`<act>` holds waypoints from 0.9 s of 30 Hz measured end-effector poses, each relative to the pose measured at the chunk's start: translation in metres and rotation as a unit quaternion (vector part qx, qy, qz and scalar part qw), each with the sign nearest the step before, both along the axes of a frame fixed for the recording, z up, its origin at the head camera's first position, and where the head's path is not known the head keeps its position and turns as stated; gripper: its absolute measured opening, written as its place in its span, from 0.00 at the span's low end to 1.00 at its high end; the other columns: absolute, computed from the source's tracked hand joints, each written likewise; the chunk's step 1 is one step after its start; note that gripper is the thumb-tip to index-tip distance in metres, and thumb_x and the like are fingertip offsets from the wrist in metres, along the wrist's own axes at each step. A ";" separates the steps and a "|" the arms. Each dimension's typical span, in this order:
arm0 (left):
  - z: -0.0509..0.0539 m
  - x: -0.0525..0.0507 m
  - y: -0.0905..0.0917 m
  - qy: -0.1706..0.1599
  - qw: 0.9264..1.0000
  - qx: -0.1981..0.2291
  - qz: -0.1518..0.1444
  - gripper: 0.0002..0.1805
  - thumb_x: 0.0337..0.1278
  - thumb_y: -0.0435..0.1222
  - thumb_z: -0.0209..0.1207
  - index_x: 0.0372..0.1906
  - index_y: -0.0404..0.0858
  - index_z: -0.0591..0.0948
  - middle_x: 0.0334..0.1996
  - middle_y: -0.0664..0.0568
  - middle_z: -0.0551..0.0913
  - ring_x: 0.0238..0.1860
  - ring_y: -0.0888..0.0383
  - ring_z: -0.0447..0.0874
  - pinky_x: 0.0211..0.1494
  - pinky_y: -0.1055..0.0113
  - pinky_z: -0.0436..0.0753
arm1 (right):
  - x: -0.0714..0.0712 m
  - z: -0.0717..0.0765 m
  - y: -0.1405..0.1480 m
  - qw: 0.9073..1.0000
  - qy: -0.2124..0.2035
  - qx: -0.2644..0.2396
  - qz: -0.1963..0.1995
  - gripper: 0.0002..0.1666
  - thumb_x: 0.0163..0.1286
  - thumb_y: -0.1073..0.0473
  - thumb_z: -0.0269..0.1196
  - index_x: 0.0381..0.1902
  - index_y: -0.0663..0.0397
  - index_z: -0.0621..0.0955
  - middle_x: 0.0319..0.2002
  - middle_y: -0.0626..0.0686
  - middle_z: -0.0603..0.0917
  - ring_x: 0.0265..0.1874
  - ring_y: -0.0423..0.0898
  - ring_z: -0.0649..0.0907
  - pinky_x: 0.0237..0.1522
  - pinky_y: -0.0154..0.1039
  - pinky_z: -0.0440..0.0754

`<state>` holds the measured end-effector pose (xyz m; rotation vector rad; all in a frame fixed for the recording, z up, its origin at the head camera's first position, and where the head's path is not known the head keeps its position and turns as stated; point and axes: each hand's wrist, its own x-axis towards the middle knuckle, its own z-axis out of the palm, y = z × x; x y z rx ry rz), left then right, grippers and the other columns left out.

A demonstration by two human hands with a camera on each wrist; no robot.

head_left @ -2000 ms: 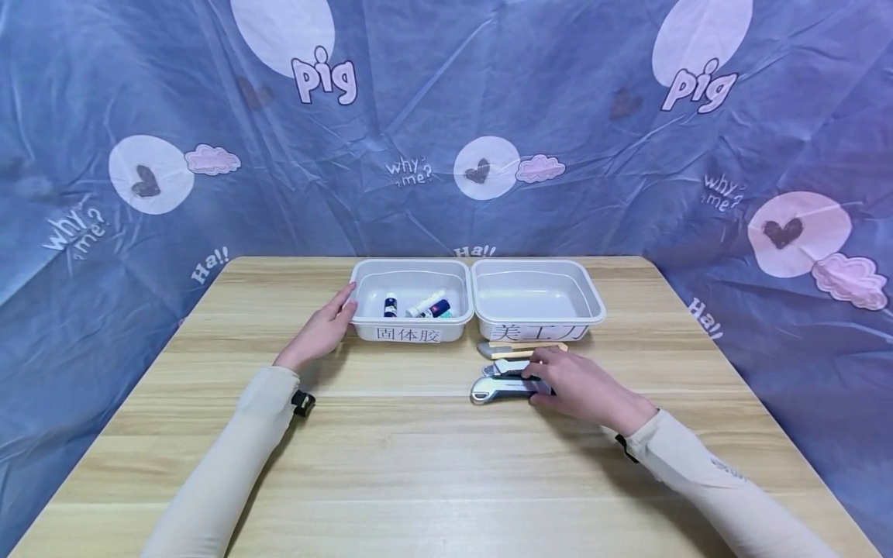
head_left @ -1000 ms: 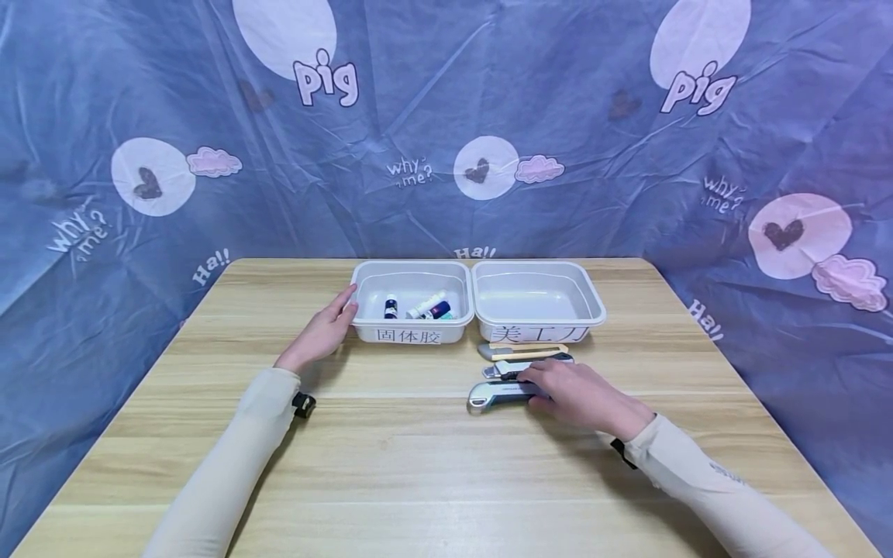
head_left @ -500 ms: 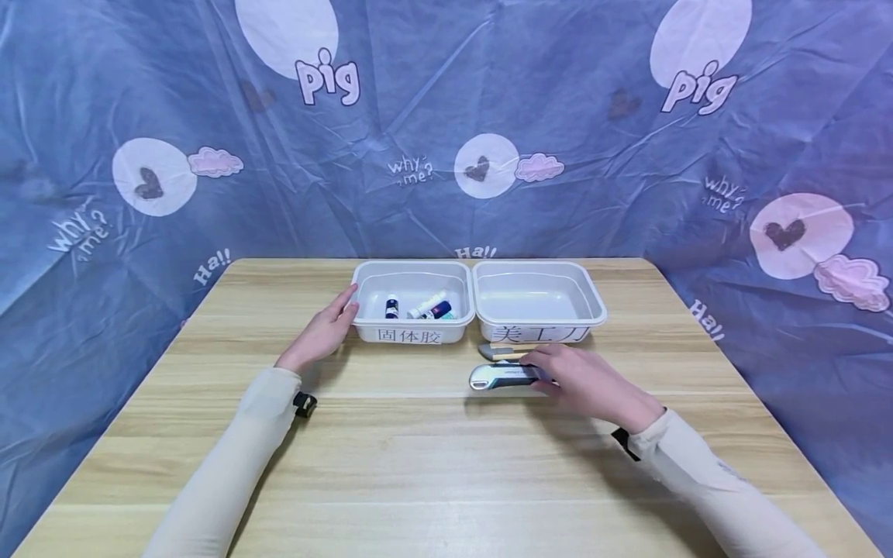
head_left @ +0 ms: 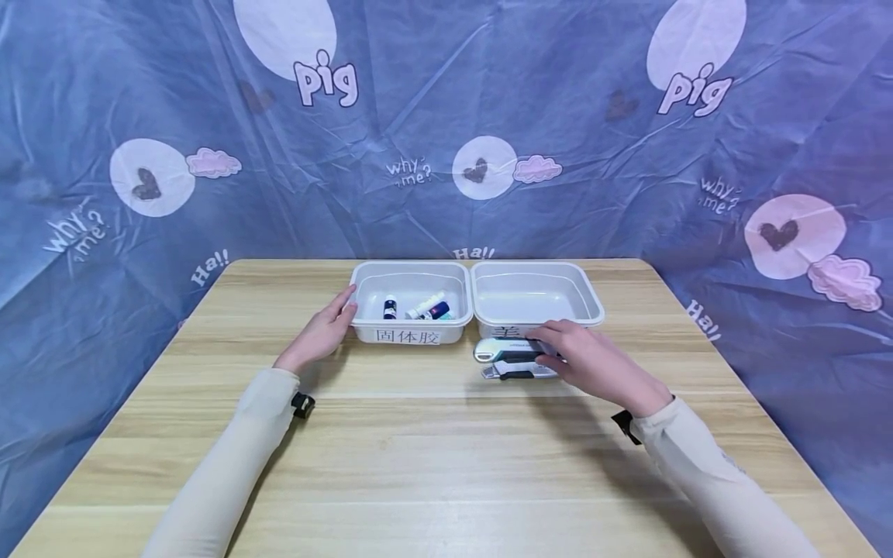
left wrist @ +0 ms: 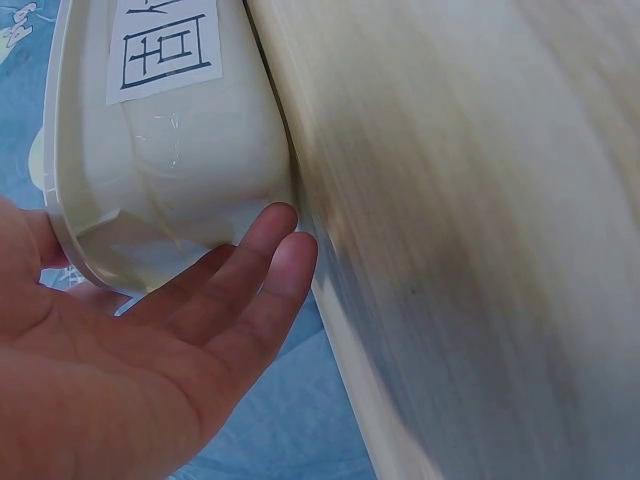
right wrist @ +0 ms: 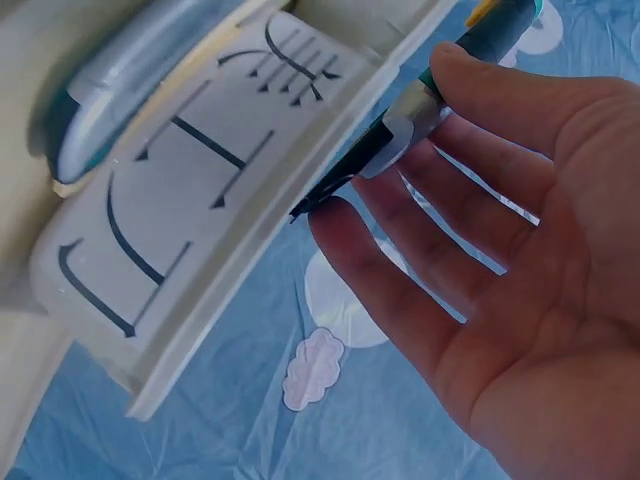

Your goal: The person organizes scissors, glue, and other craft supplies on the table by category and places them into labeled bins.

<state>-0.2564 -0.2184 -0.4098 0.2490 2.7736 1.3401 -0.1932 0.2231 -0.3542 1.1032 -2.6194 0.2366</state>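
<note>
Utility knife (head_left: 504, 350), silver body with dark and teal trim, pinched in right hand (head_left: 596, 364), lengthwise left-to-right, above counter (head_left: 418, 457). White rectangular tray (head_left: 363, 331), upright on counter, labelled 固体胶, glue sticks inside, left hand (head_left: 322, 332) touching its outer end.

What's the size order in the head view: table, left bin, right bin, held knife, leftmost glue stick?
1. Table
2. Left bin, right bin: too alike to rank
3. Held knife, partly covered
4. Leftmost glue stick
</note>
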 end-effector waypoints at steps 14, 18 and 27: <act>0.000 -0.001 -0.001 0.000 1.000 0.005 0.004 0.33 0.83 0.49 0.38 0.84 0.46 0.49 0.79 0.35 0.55 0.78 0.35 0.55 0.81 0.41 0.53 | -0.021 0.023 -0.001 0.999 0.005 -0.011 -0.046 0.22 0.65 0.61 0.73 0.56 0.56 0.84 0.50 0.57 0.87 0.49 0.55 0.86 0.38 0.57 0.86; -0.001 -0.001 -0.001 -0.002 1.000 0.006 0.001 0.33 0.83 0.49 0.38 0.84 0.46 0.49 0.79 0.34 0.56 0.78 0.35 0.56 0.81 0.41 0.53 | -0.027 0.025 -0.001 0.998 -0.001 -0.017 -0.056 0.21 0.65 0.61 0.73 0.56 0.56 0.84 0.50 0.57 0.87 0.51 0.55 0.85 0.40 0.59 0.86; 0.000 -0.001 0.000 -0.005 1.000 0.012 0.001 0.33 0.84 0.48 0.38 0.84 0.46 0.49 0.78 0.32 0.58 0.77 0.34 0.57 0.80 0.40 0.53 | -0.038 0.029 -0.003 0.997 -0.009 -0.032 -0.075 0.21 0.66 0.63 0.71 0.57 0.56 0.83 0.53 0.60 0.86 0.54 0.58 0.84 0.46 0.62 0.84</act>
